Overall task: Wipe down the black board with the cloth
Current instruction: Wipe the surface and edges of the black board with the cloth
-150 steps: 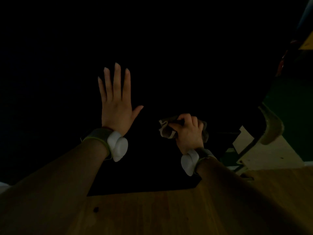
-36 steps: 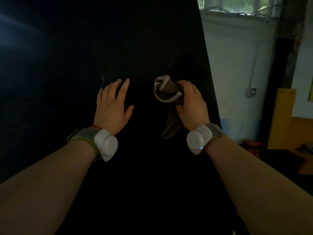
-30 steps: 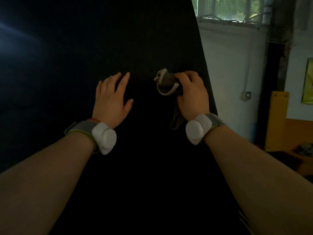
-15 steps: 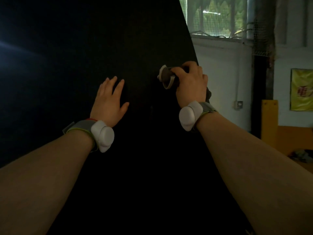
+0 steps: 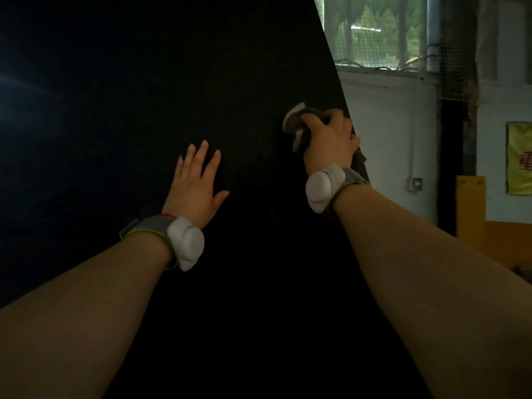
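The board [image 5: 144,67] fills the left and middle of the view. The left hand [image 5: 195,182] lies flat on it near the middle. Up and to the right, the right hand [image 5: 328,139] holds the cloth [image 5: 292,122] against the board at its right edge. Behind, on the right, a window [image 5: 374,30] sits above a wall [image 5: 383,139].

Black board [image 5: 144,82]: large, matte, fills left and centre of frame, right edge slanting down to the right. Cloth [image 5: 292,122]: grey-brown, pale-edged, bunched against board near that edge, right of centre.
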Available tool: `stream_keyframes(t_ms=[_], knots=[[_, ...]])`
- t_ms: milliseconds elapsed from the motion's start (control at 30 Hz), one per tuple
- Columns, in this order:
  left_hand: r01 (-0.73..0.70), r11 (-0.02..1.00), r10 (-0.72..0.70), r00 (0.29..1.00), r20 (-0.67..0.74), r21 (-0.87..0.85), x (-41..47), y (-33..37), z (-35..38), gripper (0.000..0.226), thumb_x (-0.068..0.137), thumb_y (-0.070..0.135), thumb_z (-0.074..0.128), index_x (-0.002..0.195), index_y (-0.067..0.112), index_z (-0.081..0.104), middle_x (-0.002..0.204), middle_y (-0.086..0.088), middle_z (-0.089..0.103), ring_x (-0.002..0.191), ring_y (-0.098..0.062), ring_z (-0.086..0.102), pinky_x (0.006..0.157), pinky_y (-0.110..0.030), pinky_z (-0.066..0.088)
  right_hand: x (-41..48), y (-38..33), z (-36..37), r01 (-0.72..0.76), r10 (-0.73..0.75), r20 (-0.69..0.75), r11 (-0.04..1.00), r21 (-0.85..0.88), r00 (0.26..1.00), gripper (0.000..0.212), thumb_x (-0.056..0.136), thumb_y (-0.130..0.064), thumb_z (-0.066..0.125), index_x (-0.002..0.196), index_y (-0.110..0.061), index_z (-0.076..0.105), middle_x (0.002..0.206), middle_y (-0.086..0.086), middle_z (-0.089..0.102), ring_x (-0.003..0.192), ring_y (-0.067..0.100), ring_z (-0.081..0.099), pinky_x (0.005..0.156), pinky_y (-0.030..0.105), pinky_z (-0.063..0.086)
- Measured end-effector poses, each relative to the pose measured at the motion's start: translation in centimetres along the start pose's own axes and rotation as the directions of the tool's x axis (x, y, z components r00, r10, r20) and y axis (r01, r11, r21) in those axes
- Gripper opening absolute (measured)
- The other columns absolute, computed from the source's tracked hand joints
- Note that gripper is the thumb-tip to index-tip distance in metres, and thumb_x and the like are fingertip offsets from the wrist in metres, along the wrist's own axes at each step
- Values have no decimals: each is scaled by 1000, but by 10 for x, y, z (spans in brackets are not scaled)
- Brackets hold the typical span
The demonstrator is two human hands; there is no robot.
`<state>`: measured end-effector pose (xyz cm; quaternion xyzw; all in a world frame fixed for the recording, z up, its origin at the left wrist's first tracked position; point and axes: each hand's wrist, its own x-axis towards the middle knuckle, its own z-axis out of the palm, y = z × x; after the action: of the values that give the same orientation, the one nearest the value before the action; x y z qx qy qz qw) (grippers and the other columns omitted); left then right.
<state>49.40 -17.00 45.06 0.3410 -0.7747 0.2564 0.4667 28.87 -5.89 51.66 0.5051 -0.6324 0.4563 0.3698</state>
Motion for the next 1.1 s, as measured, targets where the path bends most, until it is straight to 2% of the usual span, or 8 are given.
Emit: stream_keyframes(t_ms=[233,400,567,600,667,767,867,1100], knots=[[-34,999,35,999,-20,34,5,-10,18,81,86,31,64,149,13,17,157,-15,6,143,-34,1,111,-42,-3,-4,-9,7,133,-123,207,991,-35,971,47,90,-20,56,131,-41,48,141,6,29,130,35,24,106,59,20],[-34,998,33,999,5,44,6,-14,17,80,86,31,62,149,16,15,157,-13,2,143,-31,-3,111,-42,-5,-47,-22,16,431,-391,375,902,-25,840,39,92,-23,54,127,-38,54,136,4,34,128,32,26,103,55,23],[-11,999,10,1000,25,39,6,-12,10,77,90,28,58,151,16,12,158,-10,-3,144,-30,-6,114,-40,-5,-66,-12,10,543,-489,513,838,53,705,36,92,-16,52,122,-36,60,132,1,39,123,26,31,103,47,26],[-8,1000,7,1000,28,30,7,-11,8,77,90,28,58,151,16,12,158,-10,-3,144,-30,-6,115,-40,-4,-65,-8,7,512,-484,497,854,91,720,38,90,-12,53,121,-33,61,132,1,41,123,26,33,103,47,27],[5,1000,-6,999,52,18,7,-11,7,76,91,28,57,151,16,12,158,-9,-4,144,-29,-7,115,-40,-4,-61,2,4,399,-421,320,907,136,849,41,87,-6,54,120,-29,62,134,4,42,125,28,34,104,46,27],[11,1000,-13,997,76,17,8,-13,4,75,92,28,55,151,18,10,158,-8,-6,145,-28,-8,115,-40,-4,-48,16,-2,119,-117,-19,979,163,993,40,86,-5,53,118,-28,63,135,9,41,126,33,34,106,46,24],[6,1000,-8,997,80,21,6,-12,2,76,92,28,55,151,17,9,158,-8,-7,144,-28,-9,115,-39,-5,-26,25,-8,-96,120,-129,980,173,984,40,87,-6,51,120,-29,60,133,12,39,121,37,37,102,47,29],[-3,1000,3,999,55,6,4,-9,1,75,92,25,56,151,16,10,158,-9,-5,145,-29,-8,115,-39,-6,7,34,0,-285,311,-168,945,161,936,48,91,-7,45,134,-27,46,133,14,36,120,34,35,97,50,32]])
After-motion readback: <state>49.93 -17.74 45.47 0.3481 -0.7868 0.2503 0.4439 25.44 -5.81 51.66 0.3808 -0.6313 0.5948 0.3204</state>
